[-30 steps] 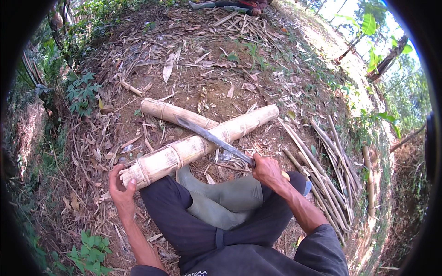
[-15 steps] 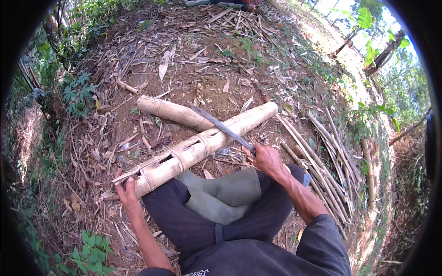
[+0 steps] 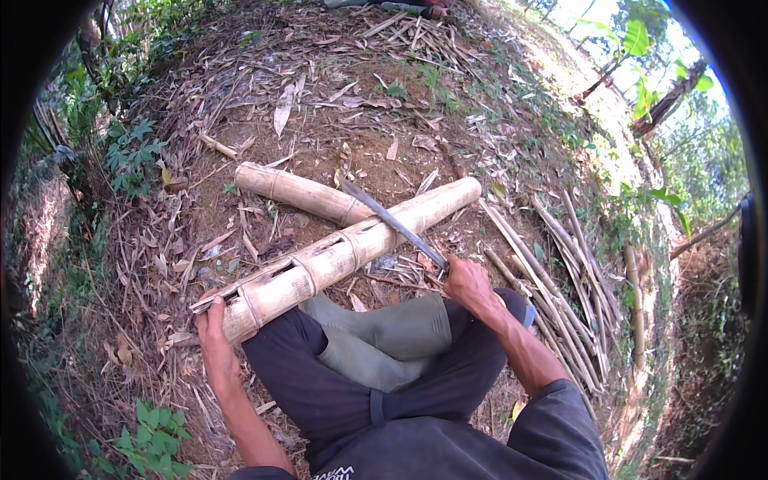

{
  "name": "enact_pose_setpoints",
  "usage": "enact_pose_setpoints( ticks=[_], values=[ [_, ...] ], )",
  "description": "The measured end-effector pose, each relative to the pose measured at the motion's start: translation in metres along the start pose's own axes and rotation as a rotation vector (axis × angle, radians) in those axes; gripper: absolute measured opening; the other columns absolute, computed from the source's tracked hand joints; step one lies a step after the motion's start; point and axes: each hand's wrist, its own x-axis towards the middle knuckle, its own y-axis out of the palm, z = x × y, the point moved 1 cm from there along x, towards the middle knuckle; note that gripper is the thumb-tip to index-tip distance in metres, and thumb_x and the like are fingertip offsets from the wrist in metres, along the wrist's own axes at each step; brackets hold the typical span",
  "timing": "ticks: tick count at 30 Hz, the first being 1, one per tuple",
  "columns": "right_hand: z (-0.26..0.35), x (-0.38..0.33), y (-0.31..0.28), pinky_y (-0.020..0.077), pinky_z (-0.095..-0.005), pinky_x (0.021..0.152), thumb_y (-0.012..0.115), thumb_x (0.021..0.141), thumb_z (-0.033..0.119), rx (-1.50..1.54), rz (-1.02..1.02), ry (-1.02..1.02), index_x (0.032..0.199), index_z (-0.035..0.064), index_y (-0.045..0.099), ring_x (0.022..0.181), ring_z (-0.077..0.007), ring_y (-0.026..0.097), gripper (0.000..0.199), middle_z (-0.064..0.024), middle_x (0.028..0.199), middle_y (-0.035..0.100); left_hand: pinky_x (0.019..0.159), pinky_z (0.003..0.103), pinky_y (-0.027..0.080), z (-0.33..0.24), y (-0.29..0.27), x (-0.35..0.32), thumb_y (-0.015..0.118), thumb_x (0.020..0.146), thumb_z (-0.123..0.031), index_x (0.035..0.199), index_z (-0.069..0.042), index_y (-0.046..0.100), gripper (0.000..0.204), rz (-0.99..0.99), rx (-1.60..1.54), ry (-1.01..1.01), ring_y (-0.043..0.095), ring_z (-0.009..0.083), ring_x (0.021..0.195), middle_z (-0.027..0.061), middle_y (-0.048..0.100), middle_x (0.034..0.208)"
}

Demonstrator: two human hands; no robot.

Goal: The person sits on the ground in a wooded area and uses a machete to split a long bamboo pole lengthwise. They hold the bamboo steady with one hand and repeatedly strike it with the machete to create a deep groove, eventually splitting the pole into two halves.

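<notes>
A thick bamboo pole (image 3: pixel 332 260) slants across my lap, its near left end by my left knee and its far end up to the right. Several split openings run along its upper side. My left hand (image 3: pixel 213 324) grips the near end, fingers at the split edge. In my right hand (image 3: pixel 470 282) is the handle of a machete (image 3: pixel 398 226), its long blade lying over the pole, pointing up and left; whether it touches the bamboo I cannot tell. Beneath the far part of the pole lies a second, shorter bamboo piece (image 3: pixel 300 194).
A stack of split bamboo strips (image 3: pixel 560 296) lies to my right. Farther off, another pile of strips (image 3: pixel 420 38) is near another person's hand (image 3: pixel 438 12). My crossed legs in green rubber boots (image 3: pixel 384 332) are under the pole. Dry leaves cover the sloping ground.
My left hand and the near end of the pole have shifted slightly left and down. The machete has moved a little right and lower, still over the pole.
</notes>
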Motion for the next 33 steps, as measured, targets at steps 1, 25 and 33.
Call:
enact_pose_setpoints(
  ticks=[1, 25, 33],
  values=[
    [-0.003, 0.009, -0.002, 0.0509, -0.0539, 0.067, 0.053, 0.076, 0.006, -0.004, -0.017, 0.042, 0.111, 0.0002, 0.061, 0.068, -0.044, 0.065, 0.036, -0.0249, 0.069, 0.064, 0.059, 0.035, 0.058, 0.0, 0.002, 0.002, 0.057, 0.094, -0.038, 0.132, -0.009, 0.05, 0.048, -0.011, -0.004, -0.013, 0.061, 0.021, 0.1, 0.0121, 0.056, 0.118],
    [0.034, -0.018, -0.013, 0.0495, -0.0545, 0.067, 0.058, 0.075, 0.007, 0.003, 0.042, -0.08, 0.089, 0.0005, 0.059, 0.068, -0.044, 0.064, 0.015, -0.0243, 0.071, 0.064, 0.102, 0.035, 0.036, 0.027, -0.01, 0.002, 0.05, 0.099, -0.021, 0.13, 0.002, 0.048, 0.039, 0.045, 0.148, 0.553, 0.049, 0.0206, 0.113, 0.0126, 0.052, 0.124],
    [0.017, -0.007, -0.005, 0.0491, -0.0555, 0.067, 0.058, 0.075, 0.008, 0.029, 0.006, -0.055, 0.092, -0.0002, 0.059, 0.069, -0.0446, 0.064, 0.019, -0.0268, 0.07, 0.063, 0.099, 0.035, 0.039, 0.036, -0.016, -0.001, 0.05, 0.096, -0.019, 0.13, 0.001, 0.047, 0.04, 0.088, 0.179, 0.578, 0.05, 0.0224, 0.113, 0.0136, 0.051, 0.125]
  ],
)
